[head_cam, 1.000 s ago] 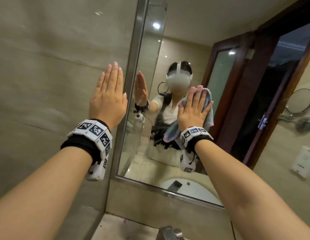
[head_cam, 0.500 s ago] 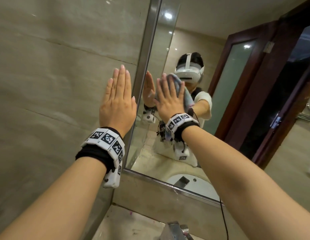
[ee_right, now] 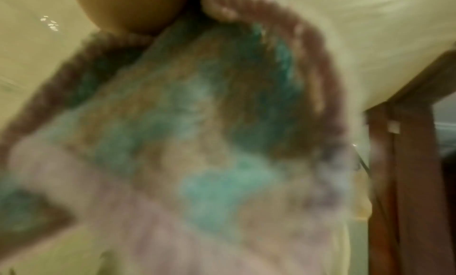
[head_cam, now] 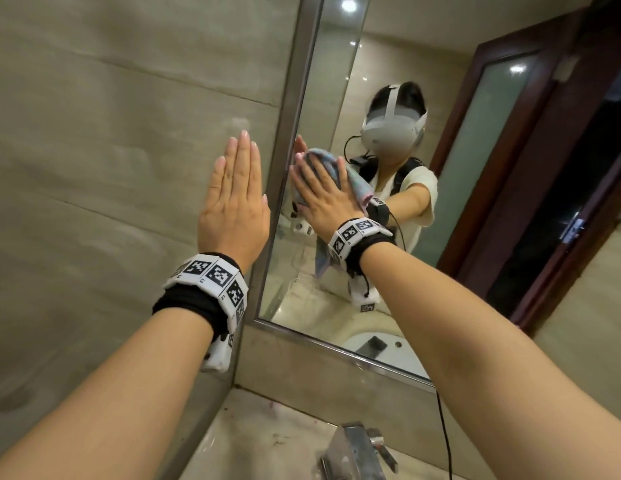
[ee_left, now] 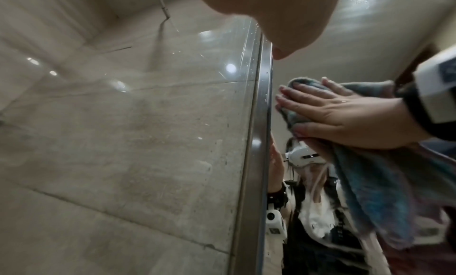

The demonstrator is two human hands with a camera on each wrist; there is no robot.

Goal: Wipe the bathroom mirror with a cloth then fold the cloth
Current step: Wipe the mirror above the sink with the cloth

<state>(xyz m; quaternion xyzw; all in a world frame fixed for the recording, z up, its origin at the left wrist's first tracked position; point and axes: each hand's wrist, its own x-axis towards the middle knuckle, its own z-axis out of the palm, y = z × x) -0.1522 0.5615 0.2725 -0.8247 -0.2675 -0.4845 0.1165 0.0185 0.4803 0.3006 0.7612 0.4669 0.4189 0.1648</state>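
The mirror (head_cam: 451, 168) hangs on the wall in a metal frame (head_cam: 285, 174). My right hand (head_cam: 323, 192) lies flat with straight fingers on a blue and pink cloth (head_cam: 359, 190), pressing it against the glass near the mirror's left edge. From the left wrist the right hand (ee_left: 345, 115) shows spread over the cloth (ee_left: 375, 197), whose lower part hangs loose. The cloth (ee_right: 197, 152) fills the blurred right wrist view. My left hand (head_cam: 236, 199) rests flat on the tiled wall (head_cam: 111, 168) just left of the frame, fingers together and straight.
A stone counter (head_cam: 267, 441) lies below the mirror, with a chrome tap (head_cam: 357, 452) at the bottom edge. The mirror reflects a white basin (head_cam: 388, 348) and a dark wooden door frame (head_cam: 544, 168). A thin black cable (head_cam: 444, 434) hangs under my right forearm.
My right hand has slid the cloth leftward across the glass, from in front of the reflected person to the mirror's left edge. My left hand has stayed flat on the wall.
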